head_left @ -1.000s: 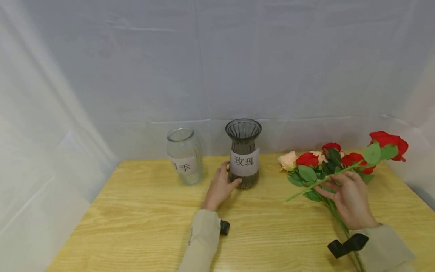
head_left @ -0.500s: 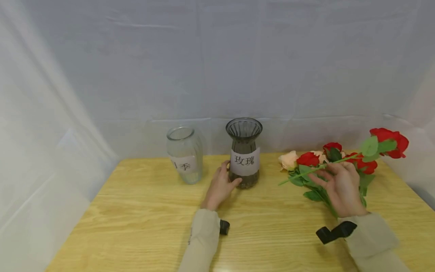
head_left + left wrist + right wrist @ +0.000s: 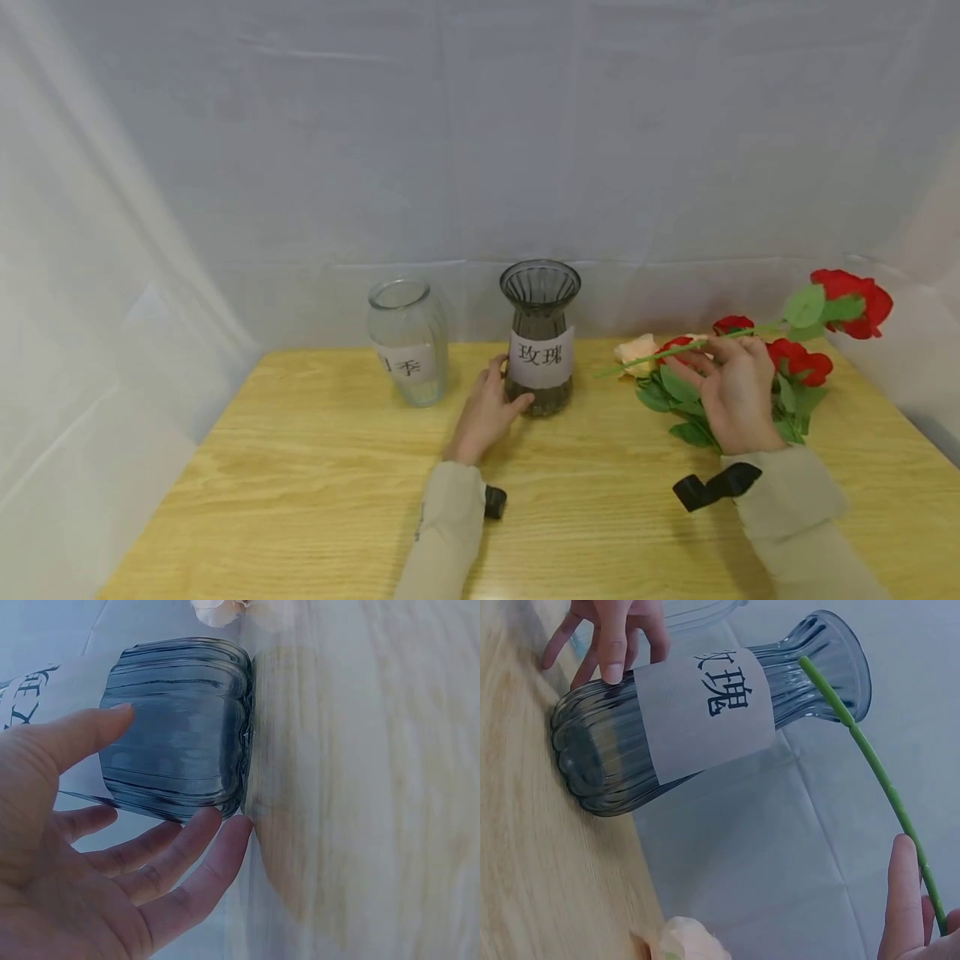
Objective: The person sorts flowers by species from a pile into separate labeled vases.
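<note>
A grey ribbed glass vase [image 3: 538,323] with a flared rim and a paper label stands upright on the table. My left hand [image 3: 483,417] holds its lower left side, thumb in front and fingers spread round the base, as the left wrist view shows. My right hand [image 3: 738,396] pinches the green stem of a red rose [image 3: 862,307], raised above the other flowers. The bloom points right, and the bare stem end points left toward the vase. In the right wrist view that green stem [image 3: 885,780] overlaps the vase's neck; the gap between them cannot be judged.
Left of the grey vase stands a clear glass vase [image 3: 420,337] with a paper label. Several red roses [image 3: 801,362] and a pale peach rose [image 3: 636,352] lie at the table's right side, partly behind my right hand. A white cloth backdrop [image 3: 450,167] rises behind the wooden table [image 3: 337,500].
My right hand has moved left and away from me, carrying the red rose, its stem end now higher and closer to the grey vase. My left hand stays on the vase.
</note>
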Motion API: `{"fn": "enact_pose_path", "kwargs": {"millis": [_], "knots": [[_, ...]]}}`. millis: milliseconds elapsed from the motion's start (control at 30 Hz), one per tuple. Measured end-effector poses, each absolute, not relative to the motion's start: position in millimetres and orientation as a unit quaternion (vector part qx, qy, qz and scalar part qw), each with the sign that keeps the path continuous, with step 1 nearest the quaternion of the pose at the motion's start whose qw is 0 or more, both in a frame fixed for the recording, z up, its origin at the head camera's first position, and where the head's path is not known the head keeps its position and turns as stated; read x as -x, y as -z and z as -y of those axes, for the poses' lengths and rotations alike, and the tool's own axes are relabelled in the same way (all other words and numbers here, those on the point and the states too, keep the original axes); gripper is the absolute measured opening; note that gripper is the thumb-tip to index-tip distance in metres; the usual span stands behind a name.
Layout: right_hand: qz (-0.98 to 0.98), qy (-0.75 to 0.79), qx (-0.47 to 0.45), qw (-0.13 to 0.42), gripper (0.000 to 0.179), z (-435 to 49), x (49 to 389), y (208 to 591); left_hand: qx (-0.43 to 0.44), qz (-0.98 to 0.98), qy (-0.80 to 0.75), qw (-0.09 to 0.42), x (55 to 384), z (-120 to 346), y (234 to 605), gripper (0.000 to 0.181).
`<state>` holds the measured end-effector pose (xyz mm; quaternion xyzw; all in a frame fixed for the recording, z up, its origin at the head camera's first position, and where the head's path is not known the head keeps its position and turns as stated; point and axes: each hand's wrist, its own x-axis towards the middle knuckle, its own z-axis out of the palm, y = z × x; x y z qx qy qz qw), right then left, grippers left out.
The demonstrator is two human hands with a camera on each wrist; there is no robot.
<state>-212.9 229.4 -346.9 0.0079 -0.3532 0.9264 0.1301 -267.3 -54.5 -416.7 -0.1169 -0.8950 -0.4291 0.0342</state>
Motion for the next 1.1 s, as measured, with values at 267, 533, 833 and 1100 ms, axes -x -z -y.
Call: {"fn": "enact_pose_path", "kwargs": {"millis": [267,533,833,1100], "knots": [[0.37,-0.917,0.004,0.153,0.017,-222.1,221.3,337.0,0.117,0.891,0.439,0.027,267.2,55.4,415.5,0.072],[0.348,-0.924,-0.003,0.159,0.018,-216.6,226.5,327.9,0.113,0.889,0.442,0.019,266.5,54.0,414.8,0.072],[0.305,-0.94,-0.008,0.155,0.018,-220.0,233.9,305.7,0.112,0.888,0.445,0.013,265.9,53.9,416.0,0.072],[0.263,-0.952,0.014,0.155,0.016,-215.0,240.5,292.4,0.103,0.889,0.447,0.003,265.2,53.5,414.8,0.073]]}}
